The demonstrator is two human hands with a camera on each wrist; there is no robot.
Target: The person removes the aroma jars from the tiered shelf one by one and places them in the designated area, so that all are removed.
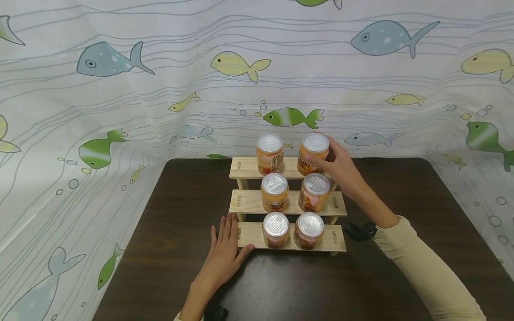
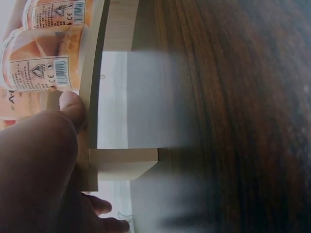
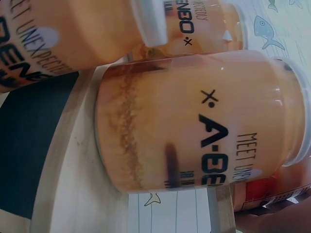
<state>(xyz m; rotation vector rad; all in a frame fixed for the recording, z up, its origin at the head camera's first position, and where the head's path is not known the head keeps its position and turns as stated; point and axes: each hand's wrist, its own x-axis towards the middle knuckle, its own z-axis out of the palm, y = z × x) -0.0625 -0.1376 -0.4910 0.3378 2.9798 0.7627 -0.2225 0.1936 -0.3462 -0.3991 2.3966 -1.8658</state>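
Note:
At the right of the top shelf, my right hand grips an orange-labelled jar with a silver lid, thumb in front and fingers behind. In the right wrist view, part of that hand shows beside a jar at the lower right. My left hand rests against the left end of the bottom shelf, fingers straight and thumb at its front edge. In the left wrist view, the thumb touches that shelf close to a jar.
Other matching jars stand on the three-tier wooden rack: one at the top left, two on the middle shelf, two on the bottom shelf. The rack stands on a dark wooden table. Behind hangs a fish-patterned sheet.

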